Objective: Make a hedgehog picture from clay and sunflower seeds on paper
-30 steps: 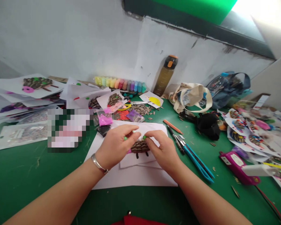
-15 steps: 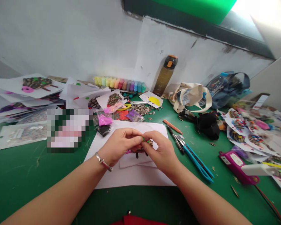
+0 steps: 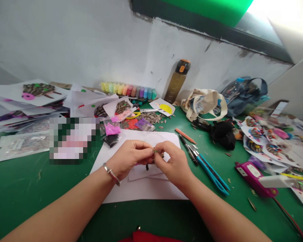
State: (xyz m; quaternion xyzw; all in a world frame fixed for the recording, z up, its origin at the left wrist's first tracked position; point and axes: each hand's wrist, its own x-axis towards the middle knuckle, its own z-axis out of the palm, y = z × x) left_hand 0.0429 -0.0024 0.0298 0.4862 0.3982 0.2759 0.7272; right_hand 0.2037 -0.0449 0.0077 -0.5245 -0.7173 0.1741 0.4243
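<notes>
My left hand (image 3: 133, 157) and my right hand (image 3: 173, 161) meet over the white paper (image 3: 111, 191), thumbs and forefingers pinched together. Between the fingertips shows a tiny bit of green clay (image 3: 155, 151), mostly covered by the fingers. Below them lies a small white card (image 3: 138, 175) bearing a sunflower-seed picture with a dark clay leg (image 3: 147, 167); the hands hide most of it. Several small bags of clay, including a pink one (image 3: 112, 128) and a black one (image 3: 111, 140), lie beyond my left hand.
Sunflower seeds (image 3: 153, 117) are heaped behind the paper. To the right lie an orange pencil (image 3: 185, 135), blue tweezers (image 3: 212, 176) and a purple glue gun (image 3: 256, 179). A bottle (image 3: 176, 82) leans by the wall. Stacked seed pictures (image 3: 12, 97) lie left; clay packets (image 3: 128, 90) line the back.
Both hands stay almost in place. The fingertips have shifted slightly around the green clay, and less of it and of the picture beneath shows. The view has moved a little.
</notes>
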